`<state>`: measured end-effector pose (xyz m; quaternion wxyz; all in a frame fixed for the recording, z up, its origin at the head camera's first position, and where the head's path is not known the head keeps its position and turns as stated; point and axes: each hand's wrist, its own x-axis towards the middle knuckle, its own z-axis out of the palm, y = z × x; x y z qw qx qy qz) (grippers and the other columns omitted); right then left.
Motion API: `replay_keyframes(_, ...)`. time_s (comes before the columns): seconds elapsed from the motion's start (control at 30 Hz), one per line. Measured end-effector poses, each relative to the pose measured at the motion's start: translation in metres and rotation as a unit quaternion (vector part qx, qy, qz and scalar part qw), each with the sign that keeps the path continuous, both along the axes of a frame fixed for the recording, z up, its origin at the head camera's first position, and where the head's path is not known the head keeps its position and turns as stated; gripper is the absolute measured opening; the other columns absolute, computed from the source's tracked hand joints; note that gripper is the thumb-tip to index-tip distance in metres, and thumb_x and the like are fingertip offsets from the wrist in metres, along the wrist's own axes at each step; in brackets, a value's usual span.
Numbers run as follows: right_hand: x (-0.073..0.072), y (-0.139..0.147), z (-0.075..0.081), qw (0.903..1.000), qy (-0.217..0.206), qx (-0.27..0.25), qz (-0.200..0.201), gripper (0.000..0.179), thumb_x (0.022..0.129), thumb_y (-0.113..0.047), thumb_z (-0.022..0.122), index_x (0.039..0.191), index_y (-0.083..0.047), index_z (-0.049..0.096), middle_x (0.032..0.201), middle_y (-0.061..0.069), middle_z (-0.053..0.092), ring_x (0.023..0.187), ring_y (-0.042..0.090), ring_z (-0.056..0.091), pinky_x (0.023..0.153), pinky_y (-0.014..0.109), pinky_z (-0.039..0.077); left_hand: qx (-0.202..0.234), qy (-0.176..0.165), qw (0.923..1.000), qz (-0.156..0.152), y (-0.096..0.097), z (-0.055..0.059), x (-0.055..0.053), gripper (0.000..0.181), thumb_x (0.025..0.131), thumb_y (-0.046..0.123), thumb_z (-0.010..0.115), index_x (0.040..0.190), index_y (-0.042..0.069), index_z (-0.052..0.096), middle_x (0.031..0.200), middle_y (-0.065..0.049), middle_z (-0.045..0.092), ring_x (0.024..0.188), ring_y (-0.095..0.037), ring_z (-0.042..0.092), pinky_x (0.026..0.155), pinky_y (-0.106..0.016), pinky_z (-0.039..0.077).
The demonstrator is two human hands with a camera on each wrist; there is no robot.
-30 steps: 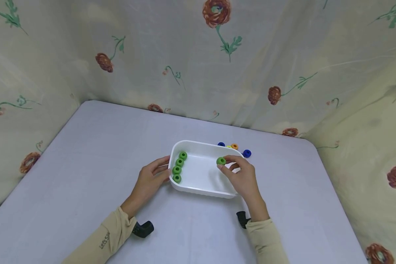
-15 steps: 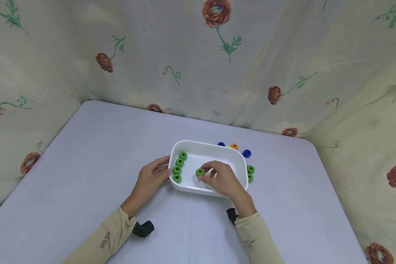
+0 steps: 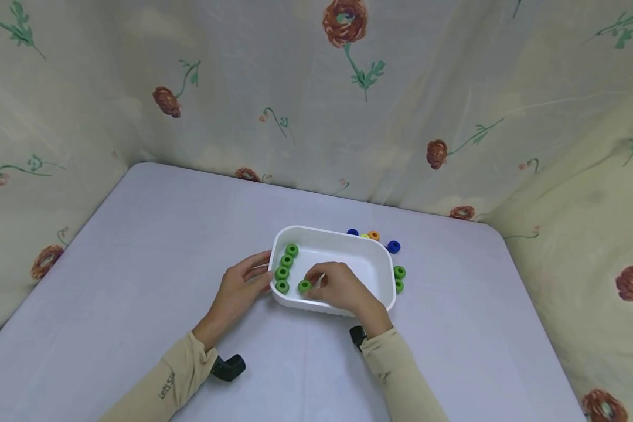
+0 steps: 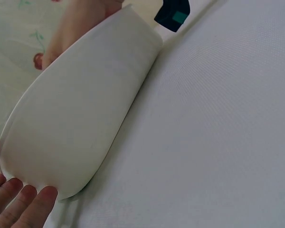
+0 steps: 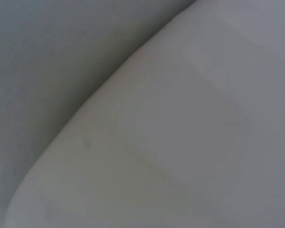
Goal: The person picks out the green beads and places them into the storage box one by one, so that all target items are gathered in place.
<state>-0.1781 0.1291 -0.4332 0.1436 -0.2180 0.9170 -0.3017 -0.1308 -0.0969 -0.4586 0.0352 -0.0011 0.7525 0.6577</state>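
Note:
My right hand (image 3: 340, 287) reaches into a white plastic tray (image 3: 358, 239) and pinches a green bead (image 3: 305, 286) between thumb and fingers, low over the tray's floor. Several more green beads (image 3: 282, 273) with dark holes stand in a row along the tray's left wall, just left of the held one. My left hand (image 3: 242, 286) touches the outside of the tray's left end. In the left wrist view its fingertips (image 4: 47, 192) lie against the outer wall. Only the tray's pale outer wall (image 5: 156, 142) fills the right wrist view; the right fingers are hidden there.
Right of the tray lie two green beads (image 3: 399, 272). Behind its far right corner are blue beads (image 3: 394, 247), an orange bead (image 3: 374, 235) and a yellow bead (image 3: 365, 237). Black wrist devices (image 3: 229, 367) sit under both forearms. A flowered curtain (image 3: 295, 88) borders the white table (image 3: 190, 211).
My right hand has carried the green bead leftward and lower across the tray, to beside the row. Two green beads at the right have come into view. My left hand stays in place.

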Motion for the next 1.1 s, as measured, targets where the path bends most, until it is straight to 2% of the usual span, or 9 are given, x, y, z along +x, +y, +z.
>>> replay_keyframes(0.13, -0.002, -0.004, 0.001, 0.9998, -0.014, -0.002, 0.012, 0.022, 0.082, -0.020, 0.083, 0.101, -0.014, 0.074, 0.092, 0.000, 0.072, 0.079, 0.009, 0.058, 0.073, 0.022, 0.050, 0.004, -0.003, 1.0000, 0.000, 0.000, -0.001, 0.000, 0.049, 0.097, 0.013, 0.063, 0.145, 0.012, 0.052, 0.149, -0.009, 0.054, 0.132, -0.029, 0.059, 0.090, -0.021, 0.062)
replay_keyframes(0.33, -0.003, -0.009, 0.001, 0.9994, -0.018, -0.009, 0.030, 0.027, 0.083, -0.016, 0.082, 0.108, -0.011, 0.073, 0.095, 0.002, 0.072, 0.082, 0.010, 0.060, 0.076, 0.023, 0.052, 0.006, -0.003, 1.0000, -0.003, -0.001, 0.000, 0.000, 0.048, 0.098, 0.012, 0.063, 0.145, 0.011, 0.052, 0.149, -0.010, 0.054, 0.132, -0.029, 0.059, 0.090, -0.022, 0.062)
replay_keyframes(0.5, -0.004, -0.012, -0.001, 0.9995, -0.016, -0.005, 0.025, 0.030, 0.083, -0.014, 0.081, 0.111, -0.012, 0.072, 0.095, 0.003, 0.073, 0.082, 0.011, 0.060, 0.077, 0.025, 0.054, 0.004, 0.001, 1.0000, -0.003, -0.001, 0.001, 0.000, 0.048, 0.098, 0.013, 0.062, 0.145, 0.012, 0.053, 0.149, -0.010, 0.055, 0.131, -0.029, 0.059, 0.090, -0.023, 0.062)
replay_keyframes(1.1, -0.004, -0.017, -0.002, 0.9996, -0.009, -0.003, 0.026, 0.029, 0.082, -0.013, 0.081, 0.109, -0.012, 0.072, 0.093, 0.002, 0.074, 0.077, 0.009, 0.060, 0.072, 0.022, 0.052, 0.005, 0.004, 1.0000, -0.006, -0.001, -0.001, -0.001, 0.048, 0.098, 0.014, 0.063, 0.145, 0.012, 0.053, 0.149, -0.010, 0.055, 0.132, -0.029, 0.059, 0.090, -0.023, 0.062)
